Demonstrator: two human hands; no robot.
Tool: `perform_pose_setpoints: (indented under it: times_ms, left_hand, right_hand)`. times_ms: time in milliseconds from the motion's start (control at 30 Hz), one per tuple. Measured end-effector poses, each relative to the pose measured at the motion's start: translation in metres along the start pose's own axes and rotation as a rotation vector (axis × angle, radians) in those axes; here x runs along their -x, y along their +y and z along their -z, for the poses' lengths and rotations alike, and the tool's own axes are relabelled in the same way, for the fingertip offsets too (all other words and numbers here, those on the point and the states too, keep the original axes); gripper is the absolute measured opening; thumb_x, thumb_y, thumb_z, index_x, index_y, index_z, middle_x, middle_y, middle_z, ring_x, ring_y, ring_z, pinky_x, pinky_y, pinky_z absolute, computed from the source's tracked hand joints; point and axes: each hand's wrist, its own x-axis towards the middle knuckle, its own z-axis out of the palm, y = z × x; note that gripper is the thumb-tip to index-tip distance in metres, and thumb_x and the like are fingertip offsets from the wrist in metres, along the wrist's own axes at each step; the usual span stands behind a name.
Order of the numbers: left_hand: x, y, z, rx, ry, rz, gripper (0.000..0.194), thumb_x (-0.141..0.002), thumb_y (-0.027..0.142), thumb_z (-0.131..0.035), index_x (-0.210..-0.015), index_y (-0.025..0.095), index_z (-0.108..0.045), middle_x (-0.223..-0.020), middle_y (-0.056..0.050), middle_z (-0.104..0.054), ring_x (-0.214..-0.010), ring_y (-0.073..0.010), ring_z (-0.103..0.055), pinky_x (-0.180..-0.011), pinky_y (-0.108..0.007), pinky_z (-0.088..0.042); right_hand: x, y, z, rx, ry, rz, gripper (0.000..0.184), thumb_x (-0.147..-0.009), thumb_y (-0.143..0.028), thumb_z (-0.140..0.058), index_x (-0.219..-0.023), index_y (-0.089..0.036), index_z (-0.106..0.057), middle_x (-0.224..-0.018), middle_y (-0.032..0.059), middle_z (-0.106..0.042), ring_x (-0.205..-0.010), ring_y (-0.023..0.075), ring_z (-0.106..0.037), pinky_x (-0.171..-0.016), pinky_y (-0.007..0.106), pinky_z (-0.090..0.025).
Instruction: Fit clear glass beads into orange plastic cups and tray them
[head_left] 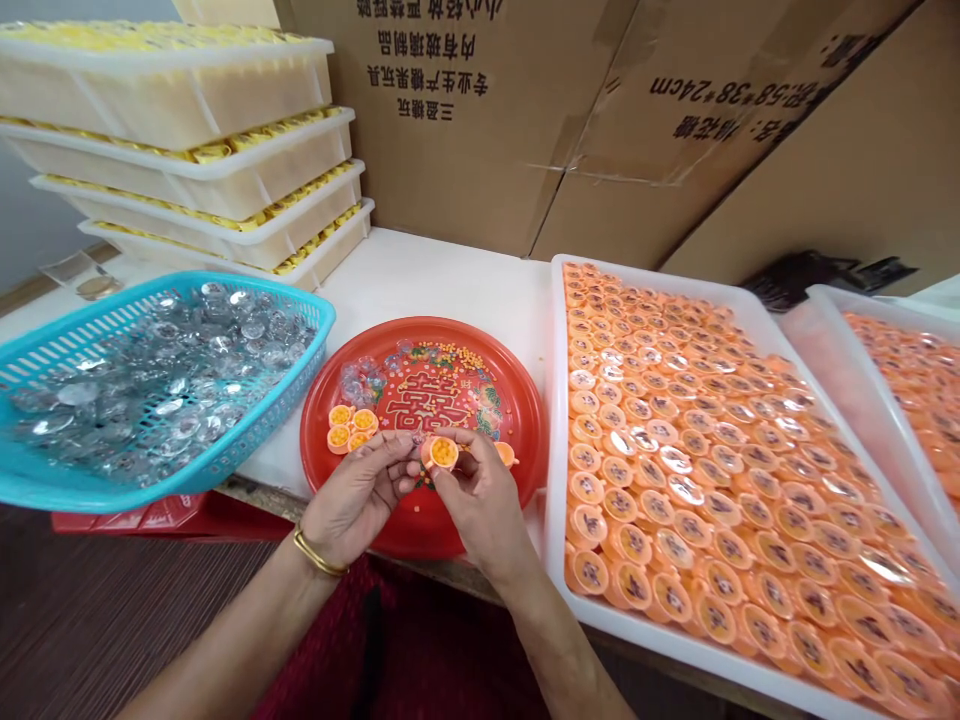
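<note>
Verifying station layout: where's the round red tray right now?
In the head view, the round red tray is central, beneath the left hand and right hand, between the blue basket on its left and the white tray of orange cups.

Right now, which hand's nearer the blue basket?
Left. The left hand is just right of the blue basket; the right hand is farther right, holding an orange cup.

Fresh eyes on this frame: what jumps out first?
Probably the white tray on the right, packed with orange pieces. Next, at center, the right hand holds a small orange cup above a red plate, the left hand close beside it. Then the turquoise basket on the left, heaped with clear, shiny pieces.
</note>
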Motion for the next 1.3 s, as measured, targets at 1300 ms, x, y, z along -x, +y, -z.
perform_pose_setpoints:
  times_ms: [1300]
  left_hand:
    - [0.0, 0.0, 0.011, -0.25, -0.106, -0.041, 0.019, -0.076, 0.029, -0.071, -0.086, 0.014, -0.065, -0.069, 0.001, -0.058, -0.05, -0.0038, -0.048, -0.039, -0.012, -0.033]
  right_hand:
    - [0.008, 0.008, -0.003, 0.102, 0.029, 0.062, 0.044, -0.079, -0.018, -0.058, -0.123, -0.022, -0.05, -0.115, 0.0069, -0.061, -0.103, 0.0182, -0.06, -0.091, 0.036, -0.05]
